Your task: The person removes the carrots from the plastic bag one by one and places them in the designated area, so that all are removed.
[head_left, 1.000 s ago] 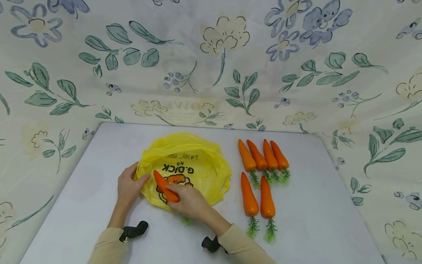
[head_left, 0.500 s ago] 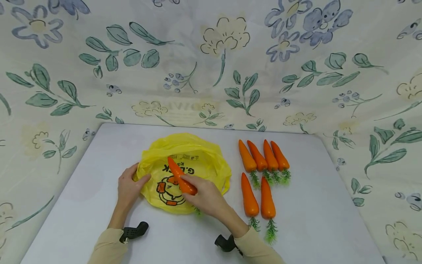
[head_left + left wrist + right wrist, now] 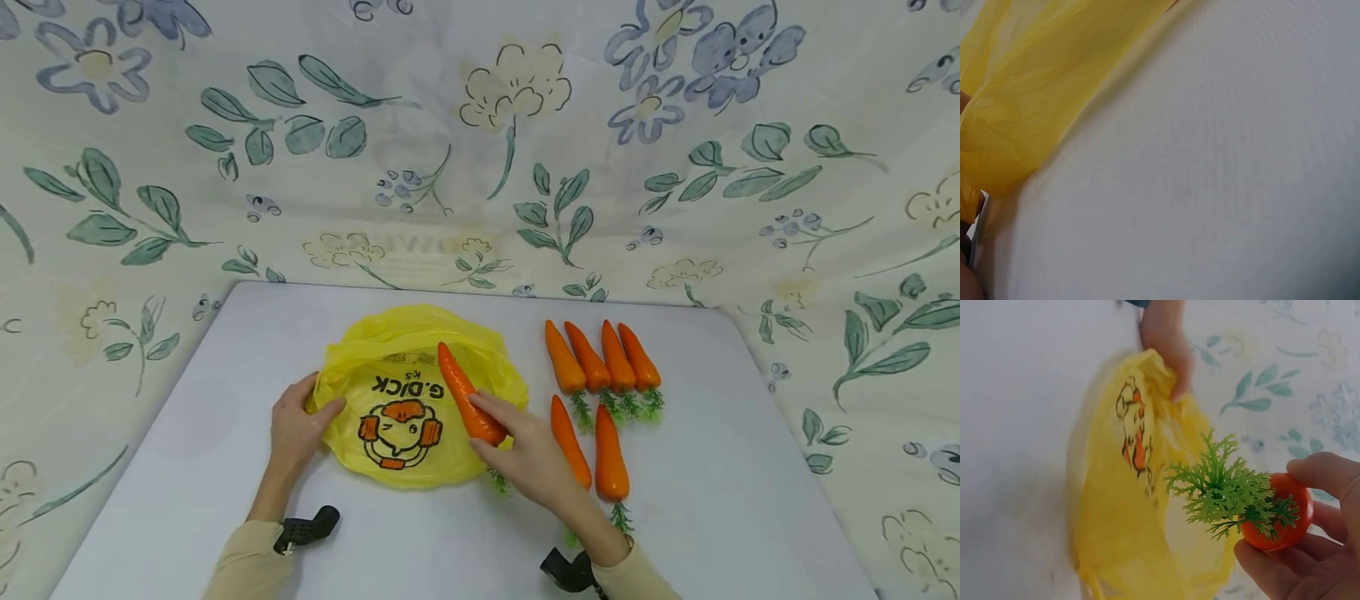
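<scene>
A yellow plastic bag [image 3: 457, 465] with a printed cartoon face lies on the table, its mouth spread open. My left hand [image 3: 295, 425] grips the bag's left rim, thumb on the inner side; the left wrist view shows the bag's yellow film [image 3: 1041, 94] and only bits of fingers. My right hand [image 3: 536, 458] holds an orange toy carrot [image 3: 459, 385] by its thick end, over the bag's right part, tip pointing away. Its green leafy top [image 3: 1229, 494] hangs below the hand, clear in the right wrist view. Whether the bag contains anything is hidden.
Right of the bag lie several carrots in two rows: a back row [image 3: 618, 358] and a front pair [image 3: 611, 458]. My right forearm partly covers the front left carrot [image 3: 568, 437]. Floral cloth [image 3: 480, 167] hangs behind the white table [image 3: 750, 467].
My right hand has moved rightward with the carrot, from the bag's left part to its right part, now partly covering a front carrot. My left hand keeps its place on the rim.
</scene>
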Available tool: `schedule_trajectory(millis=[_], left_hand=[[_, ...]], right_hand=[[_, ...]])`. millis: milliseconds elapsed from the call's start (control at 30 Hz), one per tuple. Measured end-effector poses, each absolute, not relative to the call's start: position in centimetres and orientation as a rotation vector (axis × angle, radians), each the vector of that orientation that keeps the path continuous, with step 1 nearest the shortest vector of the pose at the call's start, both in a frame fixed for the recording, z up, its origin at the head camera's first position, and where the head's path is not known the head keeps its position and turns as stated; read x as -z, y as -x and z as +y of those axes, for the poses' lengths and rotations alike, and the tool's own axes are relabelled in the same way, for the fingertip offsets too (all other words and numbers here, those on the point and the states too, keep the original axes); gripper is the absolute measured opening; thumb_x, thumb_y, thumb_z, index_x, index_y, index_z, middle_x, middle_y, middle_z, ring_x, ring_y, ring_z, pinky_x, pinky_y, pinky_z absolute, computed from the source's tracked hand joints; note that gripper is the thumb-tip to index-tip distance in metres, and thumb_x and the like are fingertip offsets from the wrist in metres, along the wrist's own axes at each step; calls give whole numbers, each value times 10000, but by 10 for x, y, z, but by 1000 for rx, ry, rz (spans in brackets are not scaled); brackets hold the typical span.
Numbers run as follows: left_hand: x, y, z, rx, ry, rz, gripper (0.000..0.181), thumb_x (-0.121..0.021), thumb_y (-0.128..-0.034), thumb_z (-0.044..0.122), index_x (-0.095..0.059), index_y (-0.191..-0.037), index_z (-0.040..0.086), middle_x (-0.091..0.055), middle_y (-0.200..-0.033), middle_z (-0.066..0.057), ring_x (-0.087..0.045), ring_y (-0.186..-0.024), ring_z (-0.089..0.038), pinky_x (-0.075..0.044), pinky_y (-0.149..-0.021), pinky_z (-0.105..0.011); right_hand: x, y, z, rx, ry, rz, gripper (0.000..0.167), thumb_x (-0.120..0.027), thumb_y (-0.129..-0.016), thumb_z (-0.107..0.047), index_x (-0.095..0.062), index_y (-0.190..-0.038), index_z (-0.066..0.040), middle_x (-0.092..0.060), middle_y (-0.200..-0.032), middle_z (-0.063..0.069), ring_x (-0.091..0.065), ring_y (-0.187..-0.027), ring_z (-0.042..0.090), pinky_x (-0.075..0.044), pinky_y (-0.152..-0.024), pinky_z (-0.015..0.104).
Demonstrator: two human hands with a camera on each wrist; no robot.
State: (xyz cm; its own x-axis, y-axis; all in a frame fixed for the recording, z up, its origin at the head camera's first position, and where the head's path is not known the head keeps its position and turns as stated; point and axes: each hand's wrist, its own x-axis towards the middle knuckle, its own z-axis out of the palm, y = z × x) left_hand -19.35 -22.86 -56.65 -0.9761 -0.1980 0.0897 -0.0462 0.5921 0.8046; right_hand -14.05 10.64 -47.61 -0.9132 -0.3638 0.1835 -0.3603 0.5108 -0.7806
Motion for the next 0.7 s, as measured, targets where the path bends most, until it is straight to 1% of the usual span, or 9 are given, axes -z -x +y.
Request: schedule_trajectory(millis=[133, 367, 400, 433, 467, 533, 633, 667, 700], left_hand=[[566, 194, -229, 1324, -199, -2651, 591, -646, -902, 223, -481, -1404, -42, -479, -1402, -266, -383, -1312, -434, -220, -1119, -613], [566, 196, -229, 1313, -192, -2646, 603, -644, -894, 228, -479, -1401, -55, -476, -1405, -278, -386, -1310, -445, -217, -1120, -616], [567, 195, -229, 1313, -191, -2650, 610, -643, -894, 232, -475, -1404, -57, -475, -1406, -281, -384, -1313, -448, -215, -1122, -616], [567, 195, -229, 1320, -196, -2653, 615, -641, -895, 234, -470, -1408, -58, -471, -1410, -280, -377, -1318, -448, -210, -1124, -616], [567, 195, -229, 1326, -201, -2655, 620, -640, -896, 236, -466, -1412, -58, -467, -1415, -280, -370, -1325, -449, -201, -1128, -616], [567, 194, -229, 1329, -215, -2666, 628, -635, -898, 243, -457, -1421, -56, -457, -1428, -279, -353, -1341, -451, -187, -1133, -619], [566, 193, -229, 1332, -228, -2670, 628, -632, -903, 244, -451, -1427, -50, -450, -1436, -273, -337, -1353, -448, -173, -1140, -617], [565, 193, -229, 1330, -227, -2671, 628, -630, -904, 245, -450, -1429, -48, -450, -1435, -272, -336, -1354, -448, -173, -1141, -616], [565, 193, -229, 1327, -225, -2672, 629, -629, -906, 246, -448, -1431, -47, -450, -1435, -271, -337, -1353, -447, -175, -1140, -616]], right_hand=[[479, 141, 128, 1491, 627, 2800, 537, -739, -886, -116, -578, -1396, -159, -570, -1421, 35, -618, -1163, 207, -566, -889, 326], [475, 146, 165, 1547, 567, 2933, 521, -751, -869, -87, -596, -1367, -90, -599, -1377, 111, -649, -1109, 251, -588, -831, 364], [476, 145, 171, 1539, 535, 2943, 519, -752, -870, -89, -599, -1366, -96, -602, -1374, 105, -643, -1126, 253, -584, -837, 361], [476, 145, 177, 1533, 511, 2947, 516, -749, -873, -91, -598, -1366, -95, -608, -1365, 109, -658, -1048, 247, -589, -798, 334], [477, 143, 183, 1521, 475, 2952, 522, -750, -874, -99, -593, -1372, -98, -606, -1368, 107, -651, -1039, 243, -585, -789, 316], [479, 140, 195, 1494, 402, 2963, 523, -746, -884, -127, -585, -1381, -105, -597, -1379, 107, -644, -1064, 249, -577, -792, 297], [482, 136, 214, 1517, 313, 2944, 528, -735, -895, -133, -568, -1394, -90, -579, -1391, 143, -637, -1100, 293, -588, -808, 323], [483, 134, 220, 1518, 282, 2947, 530, -733, -896, -136, -565, -1396, -87, -570, -1399, 151, -606, -1190, 318, -580, -853, 370], [484, 132, 225, 1526, 263, 2948, 525, -728, -900, -131, -564, -1395, -78, -565, -1402, 165, -589, -1220, 344, -571, -865, 404]])
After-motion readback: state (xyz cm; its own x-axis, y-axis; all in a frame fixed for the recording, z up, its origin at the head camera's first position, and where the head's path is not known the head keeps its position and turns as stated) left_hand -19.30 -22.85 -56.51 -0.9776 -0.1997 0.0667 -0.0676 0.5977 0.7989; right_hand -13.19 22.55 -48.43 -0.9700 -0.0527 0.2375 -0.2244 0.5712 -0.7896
